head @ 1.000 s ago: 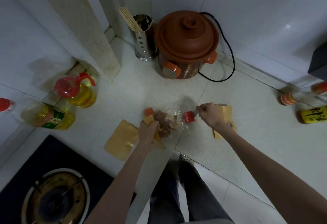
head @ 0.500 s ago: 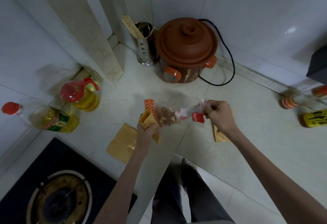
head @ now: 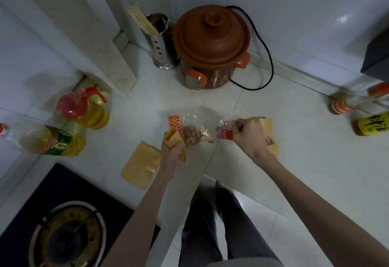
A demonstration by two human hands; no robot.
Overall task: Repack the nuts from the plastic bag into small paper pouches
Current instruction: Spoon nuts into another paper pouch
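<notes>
Nuts (head: 195,135) sat in the clear plastic bag (head: 202,127), held up over the surface (head: 305,161) between both hands. Left hand (head: 173,151) gripped an open paper pouch (head: 173,138) at the bag's left end. Right hand (head: 247,134) pinched the bag's red-labelled end. Two more pouches lay flat: one (head: 140,164) left of the left wrist, one (head: 268,129) behind the right hand.

Open surface (head: 147,108) between bag and pot (head: 211,47), oil bottles (head: 84,110) crowding left, sauce bottles (head: 357,117) far right
</notes>
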